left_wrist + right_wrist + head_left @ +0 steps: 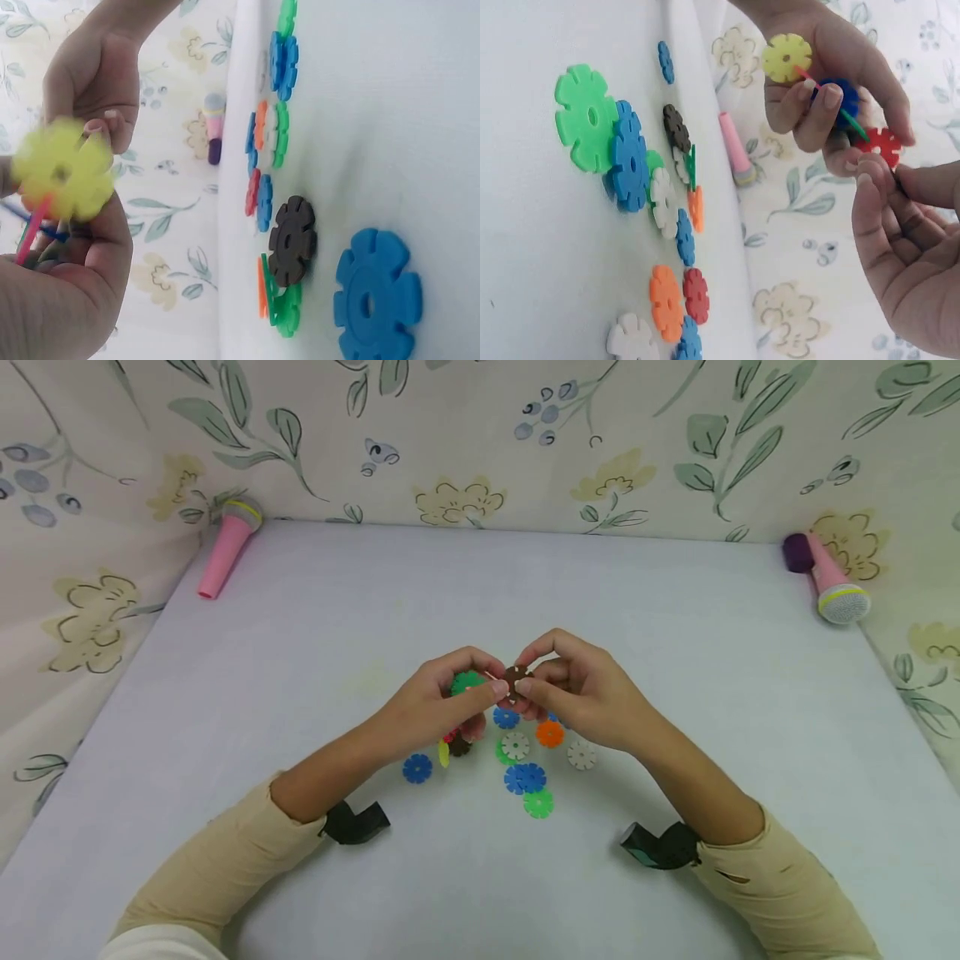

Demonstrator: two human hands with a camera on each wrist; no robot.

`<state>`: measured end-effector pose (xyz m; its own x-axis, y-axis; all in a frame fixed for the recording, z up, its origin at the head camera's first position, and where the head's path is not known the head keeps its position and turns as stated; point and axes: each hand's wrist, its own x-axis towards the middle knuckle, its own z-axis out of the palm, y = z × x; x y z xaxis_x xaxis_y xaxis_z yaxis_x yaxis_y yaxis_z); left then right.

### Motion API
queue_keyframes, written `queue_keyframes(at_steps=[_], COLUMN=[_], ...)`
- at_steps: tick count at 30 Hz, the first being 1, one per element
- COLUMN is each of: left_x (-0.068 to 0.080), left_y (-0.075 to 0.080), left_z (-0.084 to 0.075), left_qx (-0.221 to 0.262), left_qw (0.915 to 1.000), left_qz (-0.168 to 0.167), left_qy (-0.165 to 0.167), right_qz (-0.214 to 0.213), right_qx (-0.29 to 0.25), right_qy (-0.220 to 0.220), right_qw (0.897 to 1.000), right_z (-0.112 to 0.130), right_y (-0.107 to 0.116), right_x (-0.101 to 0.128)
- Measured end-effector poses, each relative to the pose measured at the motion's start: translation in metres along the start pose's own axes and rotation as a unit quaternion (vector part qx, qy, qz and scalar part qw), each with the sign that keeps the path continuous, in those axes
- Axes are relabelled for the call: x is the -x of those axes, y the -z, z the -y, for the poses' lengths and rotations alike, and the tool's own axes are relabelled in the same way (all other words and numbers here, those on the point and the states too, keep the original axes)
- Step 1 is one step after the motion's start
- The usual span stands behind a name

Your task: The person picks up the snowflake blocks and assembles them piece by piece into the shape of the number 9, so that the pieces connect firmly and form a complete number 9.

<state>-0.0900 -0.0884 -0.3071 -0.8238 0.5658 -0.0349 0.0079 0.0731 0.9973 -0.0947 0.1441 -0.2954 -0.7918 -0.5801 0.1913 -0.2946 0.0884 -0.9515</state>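
Note:
Above the middle of the white table my two hands meet. My left hand grips a small cluster of joined snowflake discs: a green one in the head view, and a yellow disc and a red one in the right wrist view. My right hand pinches a brown disc at the edge of that cluster. Below the hands lie loose discs, among them a blue one, an orange one, a white one and a green one.
A pink toy microphone lies at the table's back left corner and another at the back right. Floral cloth walls close in the table on three sides. A brown disc lies on the table by my left wrist.

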Motion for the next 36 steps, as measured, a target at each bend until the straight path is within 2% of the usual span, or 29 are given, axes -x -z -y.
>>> queue_keyframes(at_steps=[3,6,8,9,11,13,15,16,18,20,27,33,35,36], left_x=[-0.001,-0.001,-0.002,-0.001,-0.001,-0.001,-0.001,-0.001,0.000,-0.001,-0.001,0.000,0.000,0.001], left_y=[0.002,0.002,0.002,0.002,0.002,0.003,0.003,0.003,0.002,0.002,0.001,0.000,0.000,0.000], left_z=[0.000,0.001,0.001,0.001,0.000,-0.001,-0.001,-0.001,-0.002,-0.003,-0.003,-0.003,-0.004,-0.004], left_qx=[-0.005,-0.015,-0.022,-0.025,-0.024,-0.009,0.005,0.011,0.018,0.020,0.033,0.037,0.032,0.028], left_qw=[0.9999,0.9998,0.9997,0.9996,0.9997,0.9999,0.9999,0.9998,0.9996,0.9995,0.9989,0.9979,0.9974,0.9972], left_qz=[0.010,0.013,0.008,0.004,-0.001,-0.001,0.001,0.002,0.001,-0.001,-0.010,-0.021,-0.027,-0.029], left_qy=[0.004,-0.007,-0.010,-0.010,-0.011,-0.010,-0.014,-0.017,-0.021,-0.026,-0.033,-0.049,-0.058,-0.062], right_qz=[0.010,0.024,0.038,0.050,0.083,0.129,0.172,0.185,0.199,0.197,0.188,0.196,0.192,0.188], right_qx=[0.019,0.053,0.114,0.155,0.250,0.341,0.396,0.411,0.425,0.429,0.420,0.426,0.415,0.402], right_qy=[-0.007,-0.012,-0.020,-0.029,-0.051,-0.082,-0.115,-0.127,-0.150,-0.160,-0.161,-0.153,-0.146,-0.140], right_qw=[1.000,0.998,0.993,0.986,0.963,0.928,0.894,0.884,0.870,0.867,0.873,0.870,0.877,0.885], right_z=[0.000,-0.001,-0.001,-0.002,-0.004,-0.008,-0.014,-0.017,-0.022,-0.025,-0.029,-0.026,-0.024,-0.021], right_y=[0.004,0.011,0.016,0.018,0.021,0.021,0.018,0.017,0.014,0.013,0.016,0.018,0.019,0.020], right_x=[0.000,0.000,0.002,0.002,0.004,0.005,0.005,0.006,0.006,0.005,0.003,0.002,0.002,0.003])
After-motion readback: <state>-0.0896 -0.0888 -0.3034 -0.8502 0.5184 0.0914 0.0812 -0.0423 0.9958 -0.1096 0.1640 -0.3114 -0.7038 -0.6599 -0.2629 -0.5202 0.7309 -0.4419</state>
